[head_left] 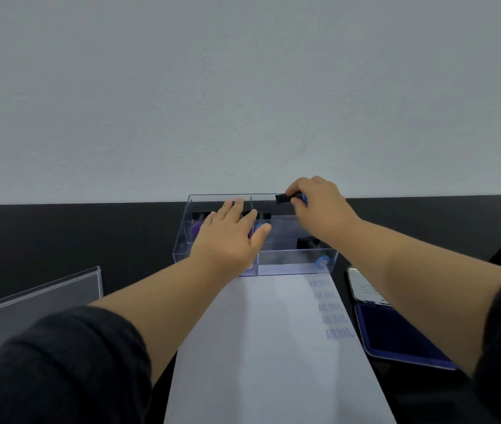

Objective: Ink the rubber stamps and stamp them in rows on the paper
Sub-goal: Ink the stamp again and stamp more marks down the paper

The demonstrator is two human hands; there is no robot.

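A clear plastic box [292, 267] with compartments stands at the far end of the white paper [270, 347]. My left hand [231, 237] lies flat over the box's left half, fingers straight. My right hand [319, 206] grips a black rubber stamp with a blue handle [284, 198], held sideways above the box's back right corner. Inside the box lie a purple-handled stamp [195, 229] on the left and a blue-handled stamp [319, 255] at the front right. The paper carries a column of several blue "AIR MAIL" prints [332, 310] along its right side.
An open blue ink pad [396, 332] with its lid [365, 286] folded back lies right of the paper, partly under my right forearm. A clear acrylic lid or stand [44, 298] leans at the left. The black table [75, 234] meets a pale wall behind the box.
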